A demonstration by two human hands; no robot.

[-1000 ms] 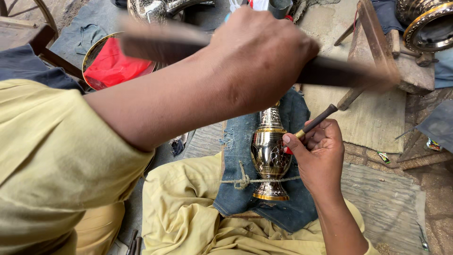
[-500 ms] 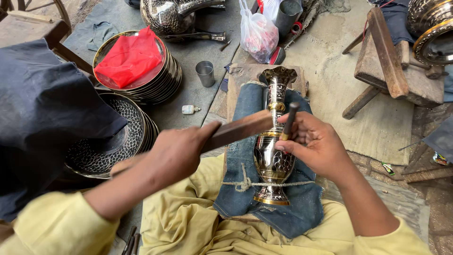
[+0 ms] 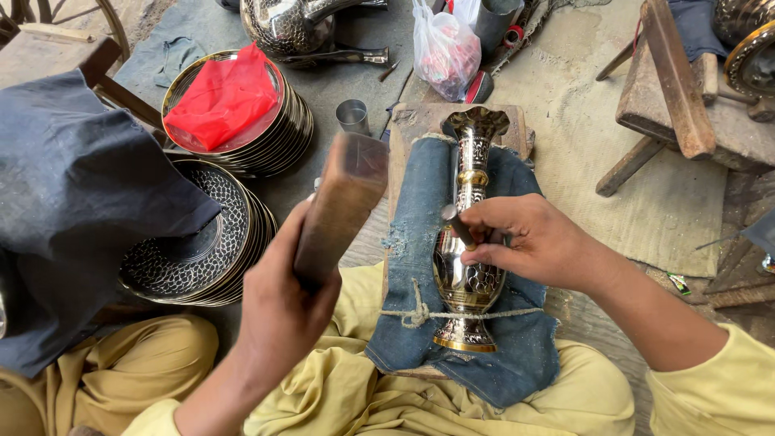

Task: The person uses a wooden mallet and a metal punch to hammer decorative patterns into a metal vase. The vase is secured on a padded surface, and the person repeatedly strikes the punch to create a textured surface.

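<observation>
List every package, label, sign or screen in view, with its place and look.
Plastic bag: top centre on the ground, beyond the vase; clear, knotted, pink and red contents.
Red wrapper: upper left, crumpled on a stack of metal plates.
No labels, signs or screens show.

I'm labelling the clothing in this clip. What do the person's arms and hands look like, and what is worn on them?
Both hands are bare: no gloves, rings, watch or bracelet show on the left hand or the right hand. The forearms are uncovered. Pale yellow sleeves of loose, creased cloth cover the upper arms, matching the yellow trousers. No markings or prints show on the fabric.
</observation>
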